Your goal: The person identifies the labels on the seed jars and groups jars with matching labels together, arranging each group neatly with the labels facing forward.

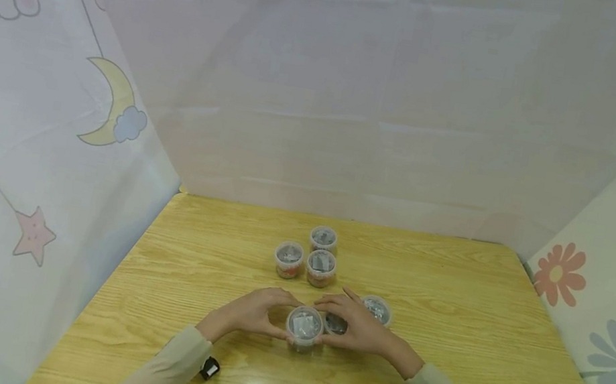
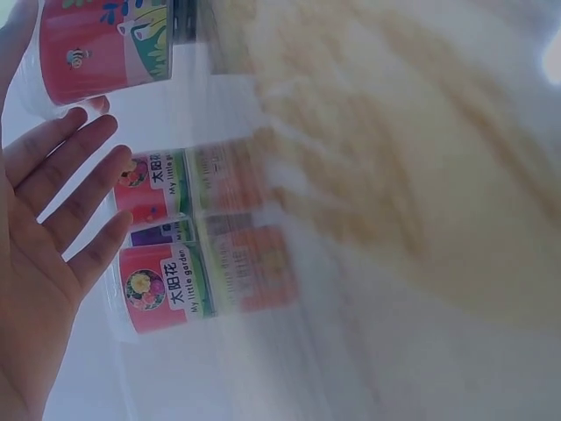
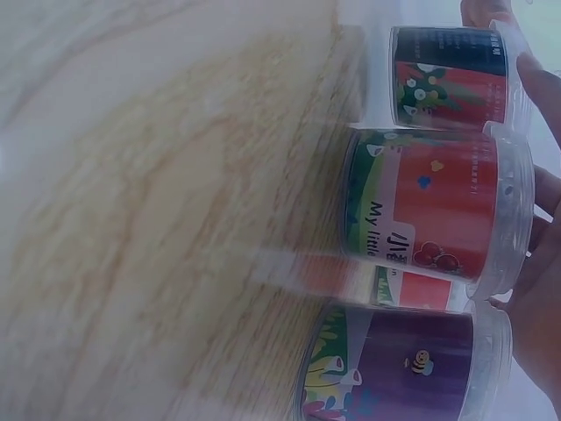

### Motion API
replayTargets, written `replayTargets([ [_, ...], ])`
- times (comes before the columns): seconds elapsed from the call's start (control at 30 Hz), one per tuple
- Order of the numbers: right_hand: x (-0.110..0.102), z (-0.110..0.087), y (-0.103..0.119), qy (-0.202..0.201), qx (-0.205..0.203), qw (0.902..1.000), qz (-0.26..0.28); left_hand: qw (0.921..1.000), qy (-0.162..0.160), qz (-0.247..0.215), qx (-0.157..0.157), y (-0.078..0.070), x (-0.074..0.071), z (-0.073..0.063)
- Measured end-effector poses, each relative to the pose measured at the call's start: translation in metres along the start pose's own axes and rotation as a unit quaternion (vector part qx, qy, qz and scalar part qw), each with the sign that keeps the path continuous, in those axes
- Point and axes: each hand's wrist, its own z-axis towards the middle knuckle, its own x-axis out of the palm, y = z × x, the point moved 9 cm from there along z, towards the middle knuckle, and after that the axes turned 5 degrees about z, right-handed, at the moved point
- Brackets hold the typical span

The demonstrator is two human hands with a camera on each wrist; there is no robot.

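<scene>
A lidded plastic tub (image 1: 305, 329) with a red printed label stands between both hands near the middle of the table. From its left, my left hand (image 1: 254, 312) holds it, thumb low at the side and fingertips by the lid; the other fingers are spread in the left wrist view. My right hand (image 1: 361, 329) takes the same tub from the right, its thumb at the lid rim in the right wrist view. Under the right palm is a second red tub (image 3: 443, 206), partly hidden from the head. Beyond it stands a purple-labelled tub (image 3: 412, 364).
Farther back, a left tub (image 1: 288, 260), a right tub (image 1: 321, 269) and a rear tub (image 1: 323, 237) form a close group on the wooden table (image 1: 451, 284). A pale wall sheet (image 1: 359, 105) rises at the table's far edge, with printed sheets on both sides.
</scene>
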Motion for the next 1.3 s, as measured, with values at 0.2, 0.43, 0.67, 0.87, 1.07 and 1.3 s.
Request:
replayTargets([
  [0.2, -0.001, 0.001, -0.003, 0.003, 0.016, 0.9997, 0.016, 1.0, -0.007, -0.004, 0.0, 0.0, -0.003, 0.001],
  [0.43, -0.005, 0.005, -0.002, 0.005, 0.023, 0.9993, 0.03, 0.9997, -0.015, -0.019, 0.002, 0.0, -0.009, 0.002],
  [0.67, -0.008, 0.005, 0.0, -0.001, 0.014, 0.9988, 0.047, 0.9993, -0.02, -0.033, -0.006, 0.001, -0.01, 0.001],
  [0.87, -0.011, 0.004, 0.001, -0.012, 0.01, 0.9967, 0.079, 0.9984, -0.032, -0.046, -0.003, 0.0, -0.014, 0.002],
  [1.07, -0.011, 0.004, 0.0, -0.011, 0.016, 0.9932, 0.115, 0.9977, -0.036, -0.058, -0.009, -0.001, -0.017, 0.003],
  [1.3, -0.011, 0.004, -0.002, -0.015, 0.019, 0.9907, 0.134, 0.997, -0.037, -0.065, -0.019, 0.0, -0.018, 0.003],
])
